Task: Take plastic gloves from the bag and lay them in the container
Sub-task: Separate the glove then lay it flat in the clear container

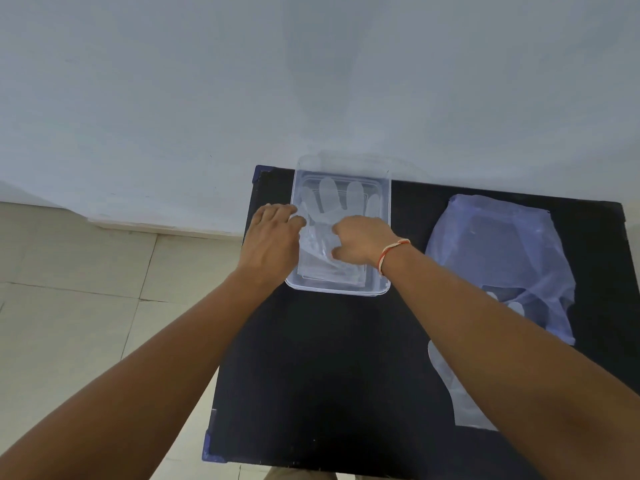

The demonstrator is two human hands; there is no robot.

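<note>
Both hands are working inside the container [387,233] at the far edge of the table [322,375]. A glove [332,202] is lying flat in it, fingers pointing away. L hand [273,237] is resting at the left rim, fingers curled over the glove edge. R hand [360,240] is pressing down w/ fingers bent; can't tell whether its grip is pinching film or just flattening. Bag [502,258] is lying to the right, apparently w/ more gloves inside. Another glove [450,386] is lying loose on the table near the bag. Judgement: task partly done, at least one laid; several are remaining.
</note>
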